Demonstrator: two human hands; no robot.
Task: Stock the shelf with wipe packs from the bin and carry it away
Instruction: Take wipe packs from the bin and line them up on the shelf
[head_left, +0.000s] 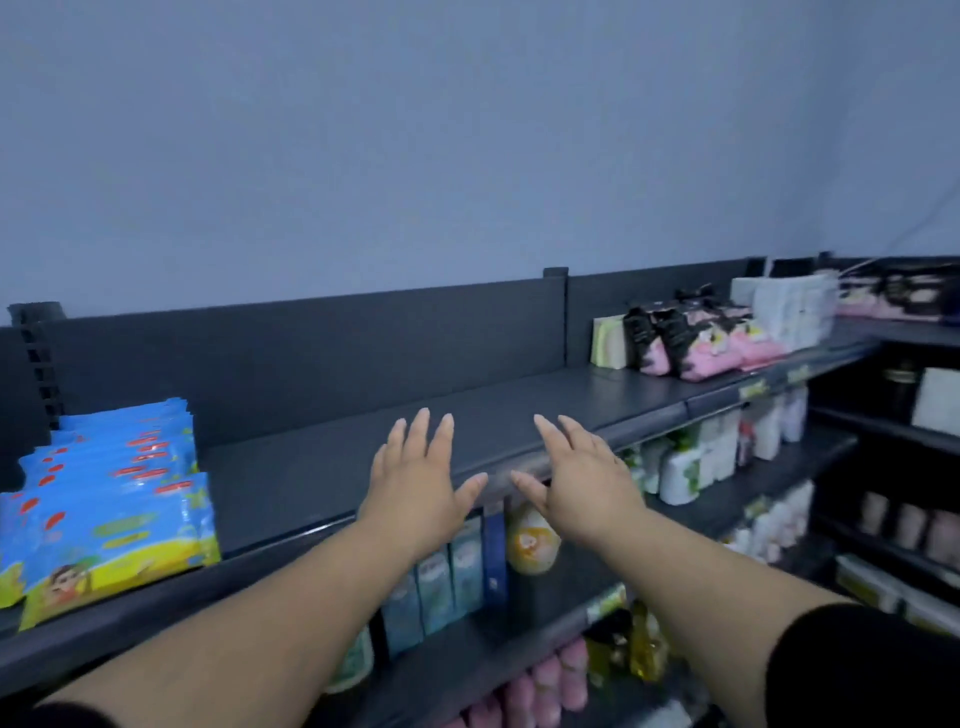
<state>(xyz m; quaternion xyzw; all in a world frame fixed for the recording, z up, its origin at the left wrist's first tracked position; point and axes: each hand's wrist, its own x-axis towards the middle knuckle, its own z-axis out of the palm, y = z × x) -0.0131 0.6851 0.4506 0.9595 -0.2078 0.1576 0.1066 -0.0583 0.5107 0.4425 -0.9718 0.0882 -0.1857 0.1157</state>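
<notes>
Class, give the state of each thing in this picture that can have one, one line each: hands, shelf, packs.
left hand: open, fingers spread, holding nothing
right hand: open, fingers spread, holding nothing
top shelf: stocked at its left and right ends
blue wipe packs: stacked at the left end
pink packs: lying in a row towards the right end

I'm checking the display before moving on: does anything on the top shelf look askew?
The pink-and-black packs at the right slump against one another, not squared up. The blue wipe packs at the left look orderly.
</notes>
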